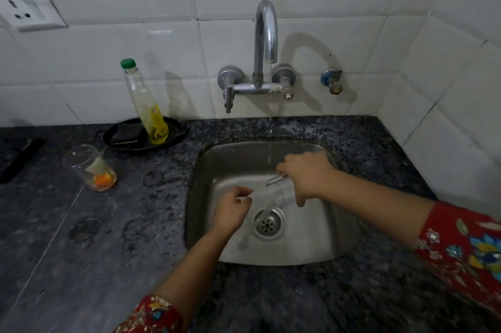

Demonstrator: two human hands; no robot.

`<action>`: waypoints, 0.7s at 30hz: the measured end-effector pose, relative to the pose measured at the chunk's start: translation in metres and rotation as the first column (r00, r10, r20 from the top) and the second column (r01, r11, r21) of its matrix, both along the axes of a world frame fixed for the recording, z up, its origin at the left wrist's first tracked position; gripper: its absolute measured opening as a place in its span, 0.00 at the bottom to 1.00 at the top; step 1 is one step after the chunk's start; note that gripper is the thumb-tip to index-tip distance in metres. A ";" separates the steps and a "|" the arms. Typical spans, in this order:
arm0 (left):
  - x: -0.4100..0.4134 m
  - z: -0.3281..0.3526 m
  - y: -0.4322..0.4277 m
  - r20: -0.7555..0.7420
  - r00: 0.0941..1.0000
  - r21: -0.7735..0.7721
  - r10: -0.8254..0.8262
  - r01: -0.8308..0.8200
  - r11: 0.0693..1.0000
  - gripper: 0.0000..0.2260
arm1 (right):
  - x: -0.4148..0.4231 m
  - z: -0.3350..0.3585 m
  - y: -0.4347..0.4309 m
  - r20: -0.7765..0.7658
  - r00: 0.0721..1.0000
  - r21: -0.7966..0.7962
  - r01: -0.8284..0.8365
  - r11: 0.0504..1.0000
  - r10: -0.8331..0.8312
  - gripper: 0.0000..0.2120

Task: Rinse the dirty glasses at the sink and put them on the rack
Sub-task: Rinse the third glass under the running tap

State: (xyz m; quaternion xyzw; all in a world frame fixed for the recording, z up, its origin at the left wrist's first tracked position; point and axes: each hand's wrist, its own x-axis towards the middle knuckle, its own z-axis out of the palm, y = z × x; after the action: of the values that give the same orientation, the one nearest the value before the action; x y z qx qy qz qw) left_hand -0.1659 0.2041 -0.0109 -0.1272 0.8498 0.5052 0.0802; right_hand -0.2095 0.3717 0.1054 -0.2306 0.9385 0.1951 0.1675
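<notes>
My right hand (306, 175) grips a clear glass (279, 193) over the steel sink (206, 170), tipped with its mouth down and to the left, and water pours out toward the drain (268, 223). A thin stream runs from the chrome tap (267, 31) into the basin. My left hand (234, 209) hovers just left of the glass with fingers loosely curled, holding nothing. A second glass (89, 167) with orange residue and a pale scrap inside stands on the dark granite counter (81, 237) left of the sink. No rack is in view.
A soap bottle (146, 105) with a green cap leans in a black dish (173, 132) holding a scrub pad, behind the dirty glass. A dark object (21, 159) lies at the counter's far left. A wall socket (27, 10) sits upper left; a small valve (332, 80) right of the tap.
</notes>
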 end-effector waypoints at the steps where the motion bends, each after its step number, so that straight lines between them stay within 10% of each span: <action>1: 0.003 -0.002 0.001 -0.008 1.000 -0.047 -0.014 0.014 0.999 0.12 | 0.003 0.001 -0.002 -0.043 0.998 0.017 -0.034 0.999 0.034 0.36; 9: 0.019 -0.009 0.005 -0.062 0.989 -0.397 -0.135 0.100 0.912 0.15 | 0.012 -0.020 -0.001 -0.170 0.974 0.069 -0.141 0.988 0.151 0.25; 14: 0.017 0.005 -0.013 -0.097 0.993 -0.269 -0.063 0.035 0.963 0.12 | 0.001 -0.030 0.013 -0.045 0.983 -0.387 0.146 0.910 -0.177 0.33; 17: 0.013 0.022 -0.046 -0.173 0.978 -0.010 0.113 -0.117 0.993 0.10 | 0.000 -0.028 -0.001 0.410 0.829 -0.733 0.548 0.404 -0.380 0.29; 21: 0.014 0.058 -0.121 -0.239 0.905 0.355 0.351 -0.255 0.899 0.09 | 0.002 -0.022 -0.072 0.821 0.570 -0.558 0.799 -0.223 -0.013 0.17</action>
State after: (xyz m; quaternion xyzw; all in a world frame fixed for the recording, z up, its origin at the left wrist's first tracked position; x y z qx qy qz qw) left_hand -0.1519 0.0834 0.0473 -0.1676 0.7296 0.6538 -0.1099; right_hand -0.2076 0.2994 0.0838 0.0444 0.6922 -0.6670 0.2720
